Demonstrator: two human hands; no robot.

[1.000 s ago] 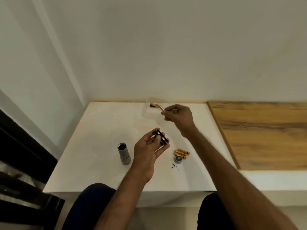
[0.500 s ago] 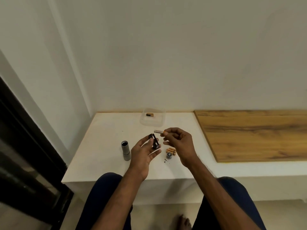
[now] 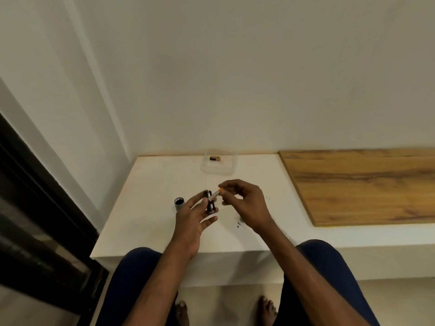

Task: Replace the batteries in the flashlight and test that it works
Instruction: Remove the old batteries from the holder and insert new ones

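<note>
My left hand (image 3: 191,221) holds a small black battery holder (image 3: 210,204) upright between thumb and fingers above the white table (image 3: 146,208). My right hand (image 3: 244,203) pinches a copper-topped battery (image 3: 215,195) by one end, its other end touching the top of the holder. The grey flashlight body (image 3: 179,204) stands open end up just left of my left hand, partly hidden by it. The pile of loose batteries and the flashlight's end cap are hidden behind my right wrist.
A clear plastic box (image 3: 219,164) with one battery (image 3: 215,158) in it sits at the table's back edge by the wall. A wooden panel (image 3: 362,184) covers the surface to the right. Small dark specks (image 3: 239,225) lie near my right wrist. A dark door frame stands at the left.
My right hand drew the battery back from the clear box to the holder in my left hand. The camera view tilted down and pulled back.
</note>
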